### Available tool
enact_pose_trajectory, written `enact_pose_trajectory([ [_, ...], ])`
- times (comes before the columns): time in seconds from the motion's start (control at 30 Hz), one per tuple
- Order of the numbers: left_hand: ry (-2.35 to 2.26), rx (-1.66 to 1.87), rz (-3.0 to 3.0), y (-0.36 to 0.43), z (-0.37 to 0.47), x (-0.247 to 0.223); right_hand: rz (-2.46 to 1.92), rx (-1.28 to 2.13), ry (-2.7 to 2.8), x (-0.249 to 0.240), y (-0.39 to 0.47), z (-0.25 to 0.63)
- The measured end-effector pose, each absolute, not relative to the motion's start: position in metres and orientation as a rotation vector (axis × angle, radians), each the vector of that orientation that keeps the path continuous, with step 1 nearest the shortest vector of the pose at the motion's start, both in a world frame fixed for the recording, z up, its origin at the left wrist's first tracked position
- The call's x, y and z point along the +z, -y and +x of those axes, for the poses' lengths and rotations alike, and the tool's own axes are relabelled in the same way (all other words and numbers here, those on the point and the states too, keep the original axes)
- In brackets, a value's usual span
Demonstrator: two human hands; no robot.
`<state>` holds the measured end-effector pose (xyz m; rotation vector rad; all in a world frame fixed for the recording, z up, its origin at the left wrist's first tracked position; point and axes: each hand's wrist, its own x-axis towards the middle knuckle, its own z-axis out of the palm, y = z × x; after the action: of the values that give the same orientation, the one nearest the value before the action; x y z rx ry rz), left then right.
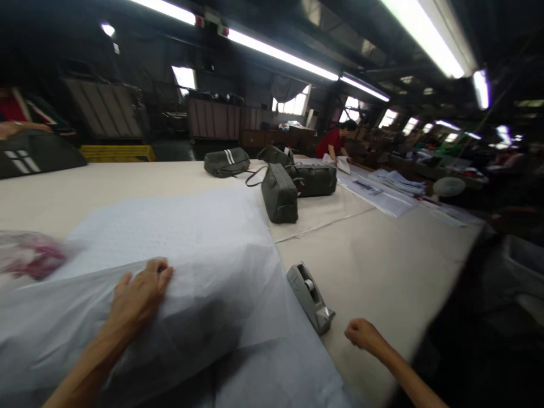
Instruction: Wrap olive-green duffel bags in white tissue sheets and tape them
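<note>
My left hand (142, 289) rests on thin white wrapping paper (221, 272), its bent fingers holding down the edge of a folded-over layer. The paper covers a bulky item that shows only as a dark shape through the sheet. A grey tape dispenser (309, 297) stands on the table just right of the paper, its cutting end toward me. Close to that end, and apart from it, is my right hand (363, 334), closed with the fingers pinched together. Whatever is between those fingers is too small or hidden to make out.
Dark green bags (278, 192) stand at the table's far middle, and another striped bag (38, 153) is at far left. A blurred clear plastic bag with red contents (34, 255) lies at left. Across the table a person in red (334, 141) handles pale material beside plastic sheets (378, 192).
</note>
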<state>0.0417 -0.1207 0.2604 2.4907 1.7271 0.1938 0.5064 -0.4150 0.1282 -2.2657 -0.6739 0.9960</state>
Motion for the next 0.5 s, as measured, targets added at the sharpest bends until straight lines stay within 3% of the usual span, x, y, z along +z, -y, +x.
enact_pose_trajectory([
  [0.17, -1.751, 0.371, 2.363, 0.127, 0.049, 0.258, -2.003, 1.192, 1.224, 0.229, 0.335, 0.495],
  [0.33, -1.770, 0.476, 2.306, 0.129, 0.049, 0.250, -1.512, 1.326, 1.887, 0.351, 0.197, 0.373],
  [0.5, -1.777, 0.547, 2.288, 0.129, 0.046, 0.235, -1.197, 1.615, 2.343, 0.375, 0.075, 0.268],
])
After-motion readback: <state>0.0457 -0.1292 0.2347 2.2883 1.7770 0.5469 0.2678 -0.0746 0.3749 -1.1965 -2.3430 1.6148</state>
